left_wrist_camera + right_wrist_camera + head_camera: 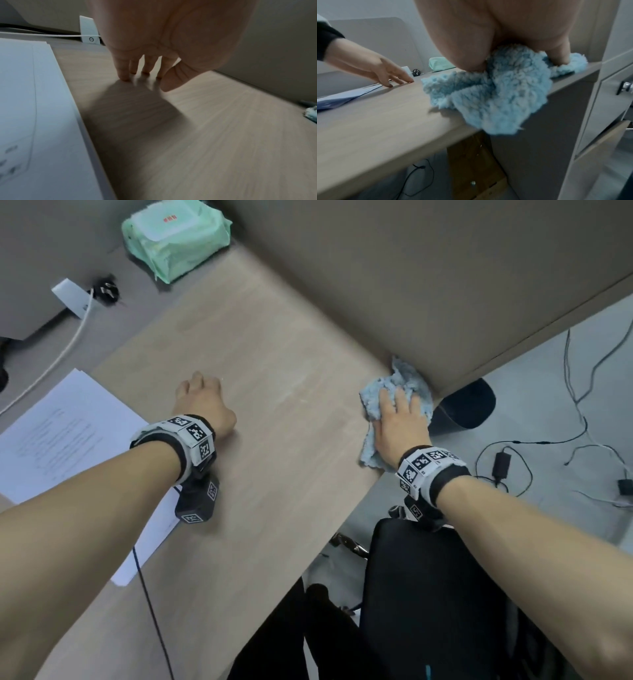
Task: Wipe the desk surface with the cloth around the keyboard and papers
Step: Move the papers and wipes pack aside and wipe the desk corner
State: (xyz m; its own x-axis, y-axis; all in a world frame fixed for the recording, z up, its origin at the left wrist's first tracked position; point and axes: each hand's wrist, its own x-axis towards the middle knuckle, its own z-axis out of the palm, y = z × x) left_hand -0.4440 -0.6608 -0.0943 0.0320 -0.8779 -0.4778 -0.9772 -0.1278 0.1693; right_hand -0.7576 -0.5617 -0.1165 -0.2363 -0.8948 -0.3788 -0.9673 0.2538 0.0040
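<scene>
A fluffy light-blue cloth (407,381) (496,97) lies bunched at the desk's right edge against the partition, part of it hanging over the edge. My right hand (397,409) (471,54) presses flat on top of it with straight fingers. My left hand (197,385) (142,75) (393,79) rests its fingertips on the bare wooden desk (274,354), holding nothing. White printed papers (61,433) (34,108) lie just left of that hand. The cloth's edge (311,115) shows at the far right of the left wrist view. No keyboard is in view.
A green wipes pack (174,237) sits at the back of the desk. A white adapter (70,296) with its cable lies near a black plug (106,290). A grey partition (411,285) bounds the desk's right side. A black chair (428,594) and floor cables (513,467) are below.
</scene>
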